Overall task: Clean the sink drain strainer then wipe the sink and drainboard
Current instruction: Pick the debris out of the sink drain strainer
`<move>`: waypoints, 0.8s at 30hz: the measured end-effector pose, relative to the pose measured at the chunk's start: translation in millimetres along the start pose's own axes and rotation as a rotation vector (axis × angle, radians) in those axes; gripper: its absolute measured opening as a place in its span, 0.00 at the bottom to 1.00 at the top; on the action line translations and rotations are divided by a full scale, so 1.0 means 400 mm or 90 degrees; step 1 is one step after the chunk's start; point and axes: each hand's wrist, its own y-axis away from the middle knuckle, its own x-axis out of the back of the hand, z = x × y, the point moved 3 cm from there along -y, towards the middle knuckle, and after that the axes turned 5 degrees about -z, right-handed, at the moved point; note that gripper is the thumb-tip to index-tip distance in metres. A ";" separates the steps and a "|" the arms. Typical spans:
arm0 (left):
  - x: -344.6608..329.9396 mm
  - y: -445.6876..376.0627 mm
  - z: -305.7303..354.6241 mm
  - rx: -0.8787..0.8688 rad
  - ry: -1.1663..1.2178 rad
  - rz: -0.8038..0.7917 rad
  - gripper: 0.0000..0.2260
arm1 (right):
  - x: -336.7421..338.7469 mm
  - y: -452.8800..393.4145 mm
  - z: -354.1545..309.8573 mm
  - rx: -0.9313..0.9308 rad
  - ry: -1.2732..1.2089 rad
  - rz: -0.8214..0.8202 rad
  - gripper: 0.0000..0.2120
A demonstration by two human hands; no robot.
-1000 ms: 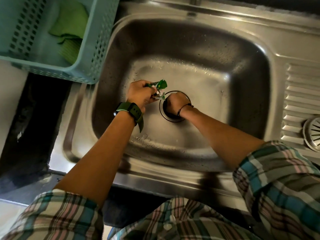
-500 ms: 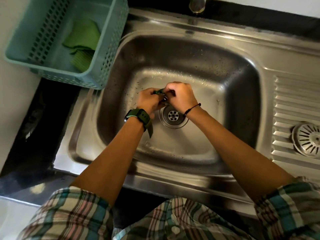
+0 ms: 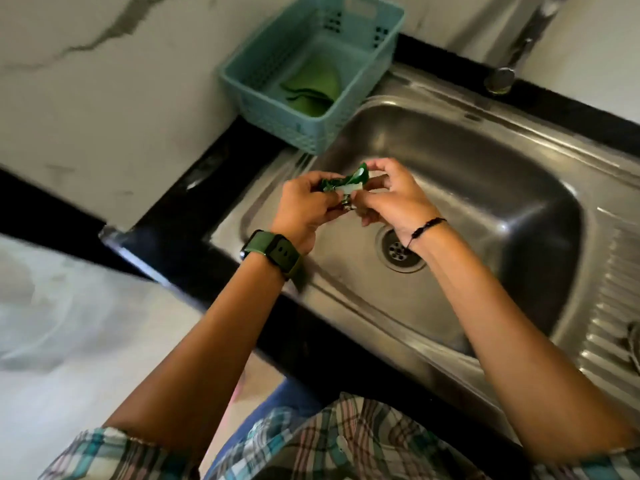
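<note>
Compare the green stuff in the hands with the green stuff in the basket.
The green scraps are held above the sink, pinched between the left hand and right hand; the green pads lie untouched in the teal basket. The scraps are crumpled, glossy and mixed with white bits; the pads look flat, matte and plain. The scraps look smaller. Both are green.

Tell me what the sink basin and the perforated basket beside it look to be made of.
Sink basin: seemingly stainless steel with a brushed, dull sheen; grey metal with soft highlights and pressed curves.
Perforated basket: probably moulded plastic, matte teal; uniform colour, with a regular grid of holes in its walls.
</note>
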 end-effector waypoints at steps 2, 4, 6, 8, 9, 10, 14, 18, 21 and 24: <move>0.088 0.087 0.014 -0.052 -0.018 0.041 0.11 | -0.100 0.044 -0.034 0.036 -0.064 -0.119 0.16; 0.195 0.197 0.013 -0.097 -0.035 0.122 0.11 | -0.230 0.098 -0.055 0.068 -0.065 -0.229 0.15; 0.299 0.304 -0.005 -0.119 -0.030 0.221 0.13 | -0.364 0.152 -0.048 0.080 -0.038 -0.317 0.14; 0.407 0.422 -0.049 -0.114 -0.016 0.332 0.14 | -0.510 0.211 -0.009 0.059 -0.007 -0.411 0.12; 0.455 0.478 -0.078 -0.099 -0.002 0.376 0.14 | -0.577 0.237 0.020 0.037 0.010 -0.450 0.11; 0.497 0.529 -0.113 -0.080 0.019 0.411 0.14 | -0.637 0.260 0.054 0.005 0.026 -0.481 0.11; 0.628 0.655 -0.299 0.051 0.068 0.517 0.11 | -0.819 0.315 0.230 -0.153 0.081 -0.547 0.12; 0.731 0.677 -0.503 0.190 0.064 0.570 0.08 | -0.935 0.314 0.443 -0.272 0.163 -0.537 0.11; 0.796 0.661 -0.675 0.263 0.062 0.581 0.07 | -1.000 0.294 0.622 -0.336 0.219 -0.495 0.13; 0.823 0.640 -0.868 0.358 0.073 0.581 0.06 | -1.033 0.282 0.791 -0.371 0.302 -0.483 0.13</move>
